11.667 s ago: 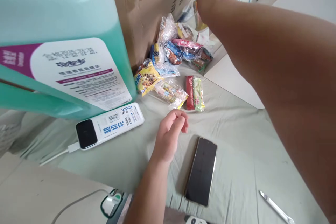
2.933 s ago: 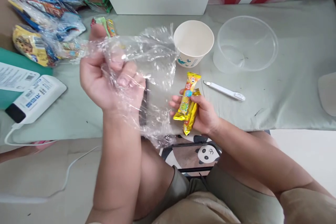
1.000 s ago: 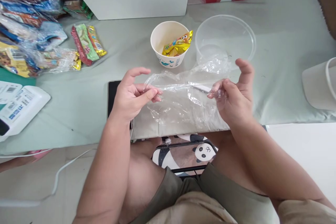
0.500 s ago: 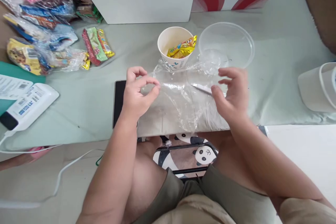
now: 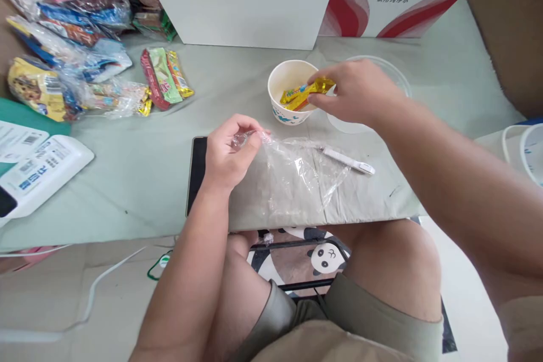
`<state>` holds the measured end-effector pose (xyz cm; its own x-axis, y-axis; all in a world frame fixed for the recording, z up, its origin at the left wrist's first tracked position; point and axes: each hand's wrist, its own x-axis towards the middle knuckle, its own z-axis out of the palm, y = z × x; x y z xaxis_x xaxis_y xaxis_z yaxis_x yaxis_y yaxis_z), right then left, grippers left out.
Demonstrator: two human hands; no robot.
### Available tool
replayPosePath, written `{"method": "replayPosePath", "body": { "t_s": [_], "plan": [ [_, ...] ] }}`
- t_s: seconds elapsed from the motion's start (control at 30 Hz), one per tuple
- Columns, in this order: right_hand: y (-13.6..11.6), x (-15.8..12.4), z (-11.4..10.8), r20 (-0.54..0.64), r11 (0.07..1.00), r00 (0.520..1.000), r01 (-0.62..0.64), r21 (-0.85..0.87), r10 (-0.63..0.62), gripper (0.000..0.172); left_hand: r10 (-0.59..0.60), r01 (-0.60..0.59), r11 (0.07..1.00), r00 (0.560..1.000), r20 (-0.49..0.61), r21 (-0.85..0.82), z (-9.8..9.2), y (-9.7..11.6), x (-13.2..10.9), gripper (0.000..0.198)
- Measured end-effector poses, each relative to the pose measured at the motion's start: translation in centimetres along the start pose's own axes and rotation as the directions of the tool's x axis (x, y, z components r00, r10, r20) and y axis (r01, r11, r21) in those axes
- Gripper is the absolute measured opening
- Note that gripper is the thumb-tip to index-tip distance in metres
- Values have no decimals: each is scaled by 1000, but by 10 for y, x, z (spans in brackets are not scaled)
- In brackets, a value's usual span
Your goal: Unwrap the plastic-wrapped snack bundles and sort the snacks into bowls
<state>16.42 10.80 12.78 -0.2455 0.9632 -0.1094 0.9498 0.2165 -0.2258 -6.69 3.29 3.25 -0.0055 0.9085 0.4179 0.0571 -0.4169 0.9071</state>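
Pinched between the fingers of my left hand [image 5: 235, 150] is the edge of a clear plastic bag [image 5: 292, 175], which lies spread over the table's front. My right hand [image 5: 354, 90] reaches over the rim of a white paper cup [image 5: 291, 119], its thumb and fingers closed on a yellow snack packet [image 5: 320, 87]. More yellow and blue wrapping [image 5: 292, 95] shows inside the cup. A white utility knife [image 5: 348, 159] rests on the table, partly beside and under the bag. Behind my right hand is a round clear plastic lid or tub [image 5: 394, 70], mostly covered.
A dark phone [image 5: 196, 172] lies left of my left hand. Wrapped snacks [image 5: 165, 79] and a pile of bagged snacks [image 5: 72, 62] are at the left. Large white boxes [image 5: 250, 0] stand at the back. A white container [image 5: 515, 147] is at the right edge.
My right hand has moved from above the bag up to the cup and gripped a yellow packet. My left hand now bunches the bag's edge. The knife lies more exposed.
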Motion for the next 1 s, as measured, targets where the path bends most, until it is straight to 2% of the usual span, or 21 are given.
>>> {"method": "replayPosePath", "body": {
  "t_s": [0.13,0.2,0.27,0.47,0.67,0.77,0.87,0.93,1.0],
  "plan": [
    [2,-11,-1,-163,997,984,71,25,-66,39,-3,2,1000,1000,-24,-27,1,-2,0,3],
    [3,-13,-2,-197,997,979,66,32,-59,38,-3,2,999,999,-38,-36,2,-3,0,3],
    [5,-12,-3,-183,998,983,39,45,-30,35,-6,5,999,999,-47,-34,2,-4,0,3],
    [9,4,-11,-26,991,996,-82,110,86,29,-11,10,1000,998,-60,-10,2,-5,-1,4],
    [-12,-1,-28,-12,988,992,-128,91,129,33,-32,30,999,997,-66,-32,0,-3,-1,4],
    [-16,-7,-30,-81,967,974,-196,160,210,29,-32,29,999,997,-65,-39,0,-2,0,2],
    [-8,-7,-26,-185,904,933,-228,362,309,25,-49,46,998,997,-61,-45,-1,-3,0,2],
    [3,-7,-25,-285,818,892,-144,557,351,21,-60,58,998,996,-60,-29,-1,-4,0,7],
    [18,-11,-26,-429,727,825,31,686,368,15,-66,66,998,996,-60,-8,0,-4,0,14]
  ]
}}
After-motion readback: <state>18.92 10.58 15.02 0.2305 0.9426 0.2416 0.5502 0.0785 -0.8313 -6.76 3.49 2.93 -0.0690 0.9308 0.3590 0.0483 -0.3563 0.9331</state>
